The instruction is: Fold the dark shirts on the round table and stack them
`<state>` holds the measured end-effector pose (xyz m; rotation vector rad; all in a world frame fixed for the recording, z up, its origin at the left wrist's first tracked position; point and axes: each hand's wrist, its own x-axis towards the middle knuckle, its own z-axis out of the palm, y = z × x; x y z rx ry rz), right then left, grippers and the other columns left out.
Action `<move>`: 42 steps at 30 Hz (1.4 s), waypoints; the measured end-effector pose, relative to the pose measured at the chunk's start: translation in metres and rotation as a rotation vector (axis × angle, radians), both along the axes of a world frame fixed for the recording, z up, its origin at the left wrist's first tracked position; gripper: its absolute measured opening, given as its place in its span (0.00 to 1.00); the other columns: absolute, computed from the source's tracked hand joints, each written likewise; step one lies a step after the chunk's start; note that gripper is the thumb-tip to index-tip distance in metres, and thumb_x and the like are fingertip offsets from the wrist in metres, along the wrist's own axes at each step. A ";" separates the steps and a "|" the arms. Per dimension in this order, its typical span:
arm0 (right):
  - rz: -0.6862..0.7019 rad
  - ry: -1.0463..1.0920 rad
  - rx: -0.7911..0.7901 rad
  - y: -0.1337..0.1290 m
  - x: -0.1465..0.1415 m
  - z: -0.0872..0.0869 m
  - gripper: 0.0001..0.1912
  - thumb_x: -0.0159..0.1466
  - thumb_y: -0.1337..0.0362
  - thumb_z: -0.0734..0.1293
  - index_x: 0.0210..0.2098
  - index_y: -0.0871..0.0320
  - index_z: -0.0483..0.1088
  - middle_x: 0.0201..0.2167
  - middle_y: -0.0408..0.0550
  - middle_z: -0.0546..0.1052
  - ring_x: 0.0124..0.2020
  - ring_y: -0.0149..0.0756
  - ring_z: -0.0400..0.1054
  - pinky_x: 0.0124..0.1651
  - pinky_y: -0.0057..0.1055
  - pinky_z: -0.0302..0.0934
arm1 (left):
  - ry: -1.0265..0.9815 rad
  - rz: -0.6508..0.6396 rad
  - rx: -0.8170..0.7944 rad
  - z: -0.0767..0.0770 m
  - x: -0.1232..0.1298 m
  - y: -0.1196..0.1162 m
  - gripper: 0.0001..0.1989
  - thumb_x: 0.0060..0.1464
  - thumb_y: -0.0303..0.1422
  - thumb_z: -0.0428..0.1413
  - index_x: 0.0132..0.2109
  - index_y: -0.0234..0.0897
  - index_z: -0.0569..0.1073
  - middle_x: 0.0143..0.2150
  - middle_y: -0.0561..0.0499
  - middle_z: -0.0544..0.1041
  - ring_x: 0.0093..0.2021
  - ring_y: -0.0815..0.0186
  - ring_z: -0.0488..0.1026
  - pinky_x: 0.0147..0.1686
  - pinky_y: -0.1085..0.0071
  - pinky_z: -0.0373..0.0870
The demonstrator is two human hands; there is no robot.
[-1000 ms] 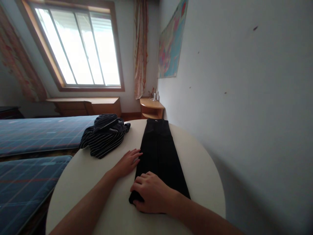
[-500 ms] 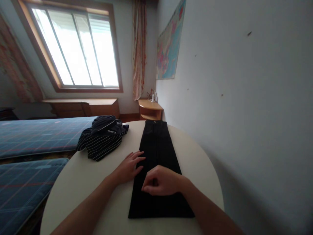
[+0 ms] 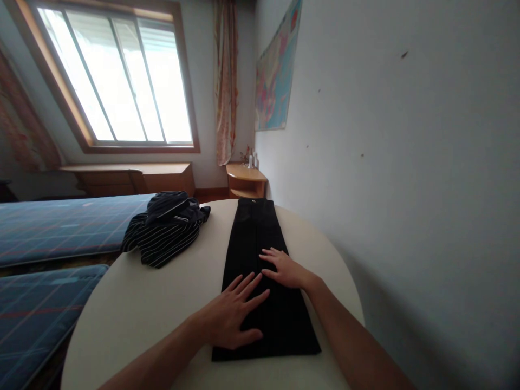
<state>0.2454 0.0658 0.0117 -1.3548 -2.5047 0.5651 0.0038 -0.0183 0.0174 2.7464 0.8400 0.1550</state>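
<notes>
A pair of black trousers (image 3: 254,233), folded lengthwise into a long strip, lies flat with its waistband at the far end and its wide hem toward me. Over the left side of the lower part, my left hand (image 3: 233,311) is spread with the fingers apart. Farther up, my right hand (image 3: 282,269) rests over the right side, fingers stretched out and pointing left. Neither hand grips the cloth. Beneath the trousers is a round, pale table (image 3: 170,303).
A crumpled dark striped garment (image 3: 168,230) lies at the table's far left edge. Blue plaid mattresses (image 3: 60,227) flank the table on the left, and a white wall (image 3: 398,216) runs along the right. A corner shelf (image 3: 246,173) stands behind.
My right hand has opened from a curled shape and moved up and right along the trousers. The left hand has come nearer me and farther over the cloth, fingers spreading.
</notes>
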 end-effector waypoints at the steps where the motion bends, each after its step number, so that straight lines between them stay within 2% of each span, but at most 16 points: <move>1: 0.000 -0.016 -0.007 -0.001 -0.001 0.001 0.30 0.66 0.51 0.64 0.65 0.55 0.63 0.69 0.54 0.58 0.71 0.53 0.45 0.69 0.56 0.41 | 0.007 0.002 0.002 0.000 0.001 -0.001 0.44 0.56 0.46 0.59 0.73 0.45 0.46 0.75 0.40 0.39 0.73 0.46 0.37 0.67 0.40 0.43; 8: -0.004 -0.112 -0.038 -0.007 -0.003 0.011 0.30 0.67 0.51 0.62 0.66 0.53 0.62 0.71 0.52 0.54 0.72 0.56 0.42 0.69 0.59 0.40 | -0.014 -0.054 -0.005 0.003 0.006 -0.003 0.40 0.59 0.46 0.56 0.72 0.48 0.48 0.75 0.44 0.40 0.73 0.45 0.39 0.67 0.39 0.41; 11: -0.017 -0.179 -0.023 -0.018 -0.007 0.011 0.30 0.69 0.52 0.60 0.68 0.54 0.58 0.71 0.53 0.53 0.72 0.55 0.42 0.69 0.58 0.42 | -0.016 0.005 -0.035 0.005 0.004 -0.011 0.38 0.62 0.43 0.54 0.72 0.44 0.48 0.74 0.42 0.46 0.73 0.48 0.42 0.68 0.42 0.44; 13: -0.020 -0.200 -0.001 -0.030 -0.008 0.010 0.31 0.70 0.52 0.57 0.69 0.56 0.55 0.72 0.53 0.51 0.72 0.53 0.41 0.69 0.56 0.42 | -0.046 0.024 -0.064 0.007 -0.001 -0.018 0.36 0.61 0.42 0.54 0.71 0.40 0.51 0.74 0.41 0.49 0.73 0.50 0.44 0.68 0.45 0.46; 17: -0.004 -0.187 0.021 -0.064 -0.007 0.006 0.35 0.71 0.48 0.54 0.71 0.58 0.50 0.72 0.51 0.49 0.73 0.51 0.39 0.71 0.52 0.36 | -0.086 -0.030 -0.116 0.012 -0.016 -0.034 0.26 0.53 0.39 0.62 0.57 0.40 0.66 0.73 0.42 0.52 0.72 0.49 0.48 0.69 0.48 0.48; 20: 0.056 -0.156 0.000 -0.090 -0.003 0.008 0.38 0.70 0.44 0.54 0.72 0.58 0.47 0.73 0.50 0.47 0.73 0.48 0.37 0.72 0.51 0.32 | -0.077 -0.060 -0.092 0.013 -0.024 -0.044 0.23 0.49 0.37 0.65 0.50 0.41 0.68 0.71 0.43 0.57 0.70 0.48 0.54 0.67 0.49 0.54; 22: 0.111 -0.130 -0.028 -0.105 0.000 0.012 0.40 0.69 0.42 0.54 0.72 0.57 0.45 0.73 0.50 0.46 0.73 0.48 0.36 0.73 0.51 0.31 | -0.066 -0.033 -0.032 0.012 -0.025 -0.049 0.20 0.51 0.34 0.64 0.50 0.42 0.69 0.66 0.44 0.64 0.64 0.51 0.63 0.61 0.53 0.64; 24: 0.174 -0.111 -0.058 -0.118 0.004 0.014 0.42 0.67 0.40 0.56 0.72 0.56 0.44 0.73 0.51 0.45 0.73 0.49 0.36 0.73 0.52 0.30 | -0.020 0.003 0.068 0.008 -0.022 -0.053 0.15 0.55 0.32 0.61 0.49 0.42 0.70 0.56 0.46 0.71 0.54 0.55 0.70 0.52 0.59 0.70; 26: 0.224 -0.105 -0.072 -0.129 0.006 0.015 0.47 0.64 0.38 0.60 0.72 0.57 0.43 0.73 0.53 0.45 0.73 0.50 0.37 0.72 0.52 0.31 | 0.044 0.023 0.187 0.003 -0.017 -0.055 0.09 0.58 0.29 0.58 0.46 0.40 0.71 0.47 0.47 0.74 0.46 0.58 0.72 0.45 0.62 0.72; 28: 0.218 -0.100 -0.043 -0.138 0.006 0.013 0.50 0.61 0.39 0.65 0.72 0.58 0.44 0.73 0.55 0.47 0.72 0.52 0.40 0.72 0.52 0.35 | 0.076 0.047 0.267 -0.001 -0.012 -0.057 0.05 0.60 0.26 0.55 0.43 0.38 0.71 0.41 0.48 0.75 0.42 0.59 0.72 0.42 0.65 0.71; 30: 0.163 -0.098 0.025 -0.145 0.003 0.011 0.46 0.61 0.44 0.67 0.71 0.58 0.50 0.71 0.56 0.53 0.71 0.53 0.46 0.71 0.50 0.42 | 0.061 0.088 0.285 -0.001 -0.009 -0.058 0.04 0.61 0.25 0.53 0.41 0.38 0.71 0.40 0.49 0.75 0.41 0.61 0.72 0.40 0.68 0.70; 32: 0.114 -0.113 0.111 -0.150 -0.002 0.008 0.38 0.63 0.48 0.67 0.68 0.58 0.58 0.67 0.56 0.62 0.67 0.53 0.54 0.67 0.49 0.51 | 0.036 0.117 0.270 0.000 -0.008 -0.058 0.04 0.61 0.25 0.53 0.41 0.38 0.71 0.40 0.50 0.76 0.40 0.62 0.72 0.39 0.68 0.69; 36: 0.101 -0.188 0.291 -0.155 -0.015 0.004 0.26 0.64 0.56 0.68 0.59 0.59 0.69 0.55 0.56 0.74 0.55 0.50 0.67 0.53 0.44 0.65 | -0.029 0.154 0.215 0.004 -0.010 -0.058 0.04 0.61 0.26 0.54 0.41 0.39 0.73 0.39 0.52 0.77 0.39 0.63 0.73 0.39 0.69 0.68; 38: 0.102 -0.236 0.371 -0.157 -0.021 0.003 0.20 0.63 0.60 0.69 0.54 0.60 0.72 0.48 0.55 0.77 0.48 0.47 0.70 0.45 0.39 0.67 | -0.068 0.201 0.176 0.004 -0.011 -0.058 0.05 0.62 0.26 0.54 0.41 0.39 0.73 0.39 0.52 0.77 0.40 0.63 0.74 0.39 0.70 0.68; 42: 0.092 -0.319 0.499 -0.159 -0.031 -0.002 0.10 0.62 0.66 0.68 0.43 0.61 0.74 0.37 0.52 0.78 0.37 0.43 0.71 0.34 0.34 0.62 | -0.092 0.221 0.134 0.007 -0.012 -0.063 0.08 0.62 0.28 0.53 0.43 0.41 0.76 0.39 0.52 0.77 0.40 0.64 0.75 0.40 0.70 0.68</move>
